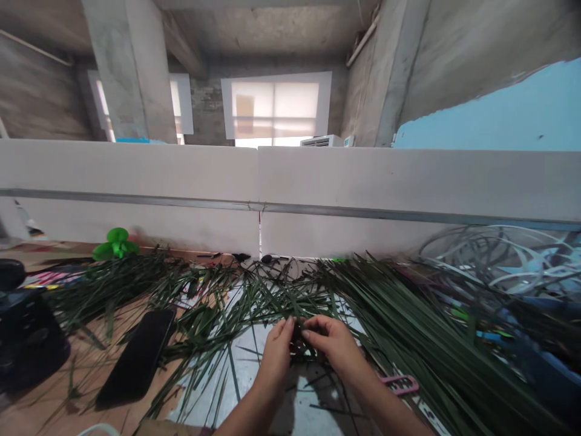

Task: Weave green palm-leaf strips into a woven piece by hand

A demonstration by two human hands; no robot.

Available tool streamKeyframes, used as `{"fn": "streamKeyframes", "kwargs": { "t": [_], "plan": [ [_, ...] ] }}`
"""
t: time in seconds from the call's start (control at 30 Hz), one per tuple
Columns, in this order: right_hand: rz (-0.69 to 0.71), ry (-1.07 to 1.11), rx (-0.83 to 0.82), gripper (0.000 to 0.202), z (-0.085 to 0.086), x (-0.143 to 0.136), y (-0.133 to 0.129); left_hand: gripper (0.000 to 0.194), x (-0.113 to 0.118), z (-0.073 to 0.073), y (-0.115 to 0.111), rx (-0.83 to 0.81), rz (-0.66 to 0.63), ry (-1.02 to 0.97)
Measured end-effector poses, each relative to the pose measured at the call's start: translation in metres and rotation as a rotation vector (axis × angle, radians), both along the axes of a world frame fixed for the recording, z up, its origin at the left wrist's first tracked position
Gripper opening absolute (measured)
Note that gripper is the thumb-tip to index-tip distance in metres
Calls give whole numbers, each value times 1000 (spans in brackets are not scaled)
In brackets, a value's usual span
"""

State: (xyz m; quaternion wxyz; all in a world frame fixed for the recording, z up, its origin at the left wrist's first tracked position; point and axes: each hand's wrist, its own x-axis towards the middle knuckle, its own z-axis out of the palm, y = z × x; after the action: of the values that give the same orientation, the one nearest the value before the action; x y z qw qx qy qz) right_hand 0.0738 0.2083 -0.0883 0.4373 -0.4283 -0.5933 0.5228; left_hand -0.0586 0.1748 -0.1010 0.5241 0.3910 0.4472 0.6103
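Near the bottom centre, my left hand (279,348) and my right hand (333,342) are close together over a whitish work surface (247,357). Both hands have their fingers pinched on dark green leaf strips (310,350) between them; the exact shape of the piece is partly hidden by my fingers. Cut green leaf strips (267,303) lie scattered just beyond my hands. To the right rests a large bundle of long green leaves (408,321). Beside my right forearm is a pink-handled tool (400,384), partly covered by the arm.
A black phone (136,357) and a dark container (29,339) are at the left, with a green plastic object (116,244) behind. Coiled pale strips (512,260) lie at the right. A white partition (181,172) runs across the back.
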Motion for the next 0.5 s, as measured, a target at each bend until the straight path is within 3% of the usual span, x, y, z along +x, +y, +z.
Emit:
{"fn": "streamKeyframes", "kwargs": {
  "t": [0.23, 0.5],
  "plan": [
    [13, -154, 116, 12, 5, 4, -5, 51, 3, 1, 2, 9, -94, -43],
    [3, -224, 82, 29, 7, 18, 7, 44, -5, -6, 6, 6, -26, -76]
  ]
}}
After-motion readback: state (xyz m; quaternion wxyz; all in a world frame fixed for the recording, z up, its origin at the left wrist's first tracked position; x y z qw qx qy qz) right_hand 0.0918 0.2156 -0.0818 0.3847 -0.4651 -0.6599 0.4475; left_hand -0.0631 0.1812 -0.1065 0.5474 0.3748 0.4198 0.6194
